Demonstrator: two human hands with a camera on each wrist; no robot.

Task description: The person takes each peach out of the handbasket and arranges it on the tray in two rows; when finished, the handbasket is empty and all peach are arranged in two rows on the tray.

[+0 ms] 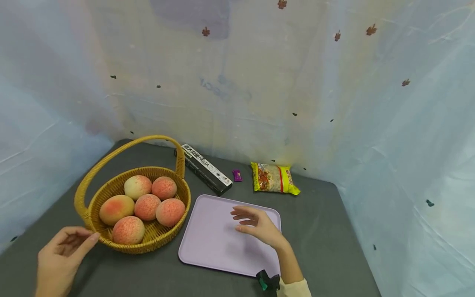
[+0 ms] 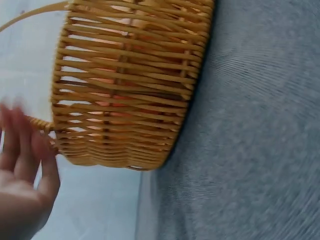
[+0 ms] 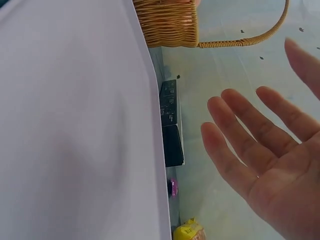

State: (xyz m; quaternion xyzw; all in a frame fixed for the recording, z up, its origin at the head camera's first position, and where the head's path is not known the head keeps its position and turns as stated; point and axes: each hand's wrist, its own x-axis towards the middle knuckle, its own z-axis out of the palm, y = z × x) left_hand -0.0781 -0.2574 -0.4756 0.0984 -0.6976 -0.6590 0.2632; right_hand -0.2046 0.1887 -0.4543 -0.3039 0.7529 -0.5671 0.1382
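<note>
A round wicker basket [image 1: 148, 246] with a tall arched handle stands on the left, holding several peaches [image 1: 146, 207]. Beside its near left rim is my left hand [image 1: 61, 260], thumb tip right at the rim and fingers loosely bent. From the left wrist, that hand [image 2: 27, 170] overlaps the foot of the handle, its fingertips blurred. My right hand [image 1: 256, 225] hovers over a pale purple tray [image 1: 208, 239], holding nothing. In the right wrist view its fingers are spread and relaxed, with the tray [image 3: 75, 100] below.
Behind the tray lie a long black pasta box [image 1: 205, 169], a small purple wrapped candy [image 1: 237, 175] and a yellow packet of noodles [image 1: 272, 178]. A pale curtain [image 1: 222, 103] hangs around the dark grey table [image 1: 326, 247].
</note>
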